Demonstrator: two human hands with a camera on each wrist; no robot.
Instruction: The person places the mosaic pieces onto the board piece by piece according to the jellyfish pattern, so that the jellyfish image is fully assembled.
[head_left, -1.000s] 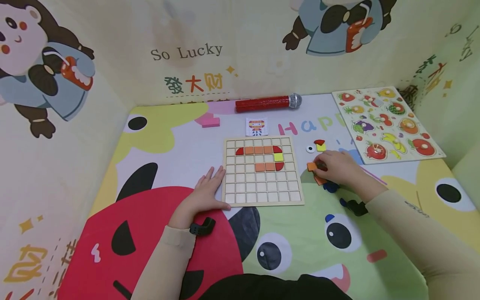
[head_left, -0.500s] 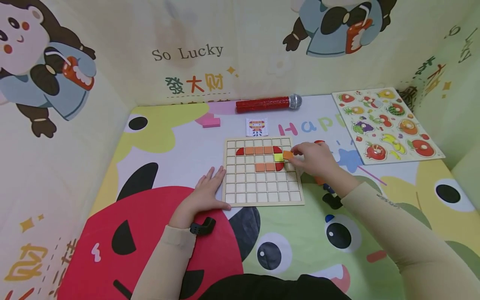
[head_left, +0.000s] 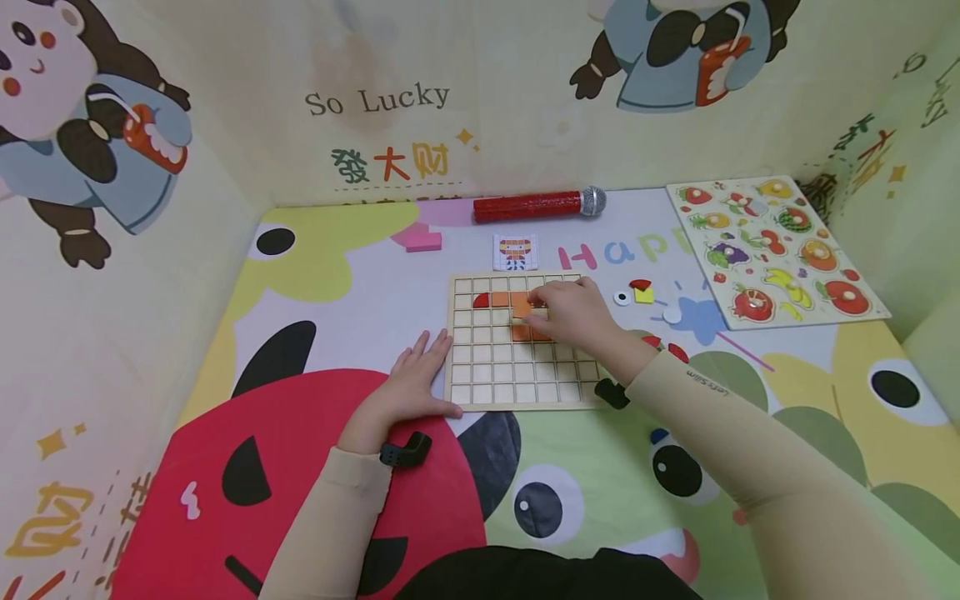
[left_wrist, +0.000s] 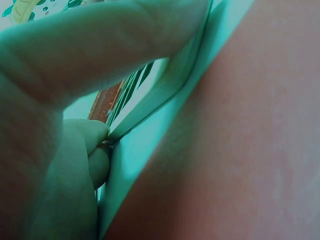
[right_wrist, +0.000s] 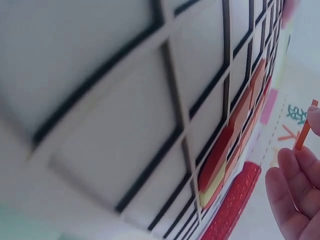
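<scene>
My right hand [head_left: 577, 315] is over a wooden grid board [head_left: 525, 407] and pinches an orange square tile [head_left: 521, 306] between thumb and fingertips. The right wrist view shows this orange tile [right_wrist: 304, 132] edge-on, raised off the board. In the grid lie a red rounded tile [head_left: 481, 301], an orange row [head_left: 500, 299] and lower orange tiles [head_left: 519, 334]; my right hand covers others. A yellow tile [right_wrist: 214, 186] shows beside a red one [right_wrist: 217, 156] in the right wrist view. With fingers spread, my left hand [head_left: 405, 383] rests against the board's left edge.
A small picture card [head_left: 515, 252] lies behind the board, and a red microphone [head_left: 528, 207] farther back. Loose pieces, including a yellow tile [head_left: 643, 296] and a white disc [head_left: 671, 314], lie to the right. A fruit puzzle board [head_left: 813, 283] fills the back right corner.
My right hand has moved left from the loose pieces to above the grid, carrying the orange tile it picked up. My left hand stays at the board's edge.
</scene>
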